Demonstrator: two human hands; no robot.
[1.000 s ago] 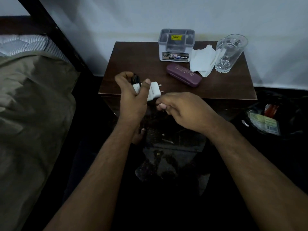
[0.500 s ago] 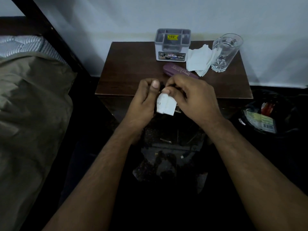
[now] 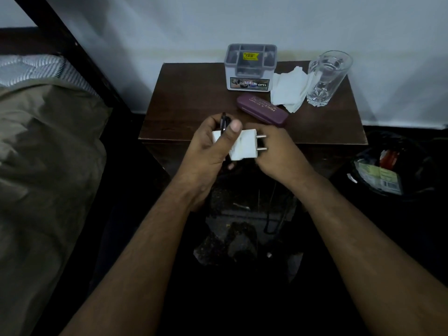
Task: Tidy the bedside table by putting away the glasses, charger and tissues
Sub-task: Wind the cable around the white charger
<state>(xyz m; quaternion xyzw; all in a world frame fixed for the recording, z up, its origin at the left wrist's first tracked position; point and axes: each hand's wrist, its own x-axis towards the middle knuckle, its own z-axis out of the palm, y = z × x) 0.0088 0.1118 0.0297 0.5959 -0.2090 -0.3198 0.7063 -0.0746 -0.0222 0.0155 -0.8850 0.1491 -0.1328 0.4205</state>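
Note:
My left hand [image 3: 208, 147] grips a white charger plug [image 3: 244, 147] in front of the bedside table [image 3: 189, 103], thumb on top, prongs pointing right. A black cable [image 3: 224, 121] loops up behind my left fingers and hangs down below the hands. My right hand [image 3: 278, 154] is closed just under and right of the plug, seemingly around the cable. A purple glasses case [image 3: 263, 112] lies shut on the table. Crumpled white tissues [image 3: 289, 89] lie between a grey organiser box [image 3: 251, 66] and a drinking glass [image 3: 323, 77].
A bed with an olive blanket [image 3: 46, 166] and dark frame fills the left. A black bin bag with wrappers [image 3: 388, 166] sits on the floor at the right. A pale wall runs behind the table.
The plug has turned from hanging prongs-down between both hands to lying level in my left hand with its prongs to the right. My right hand has dropped below it.

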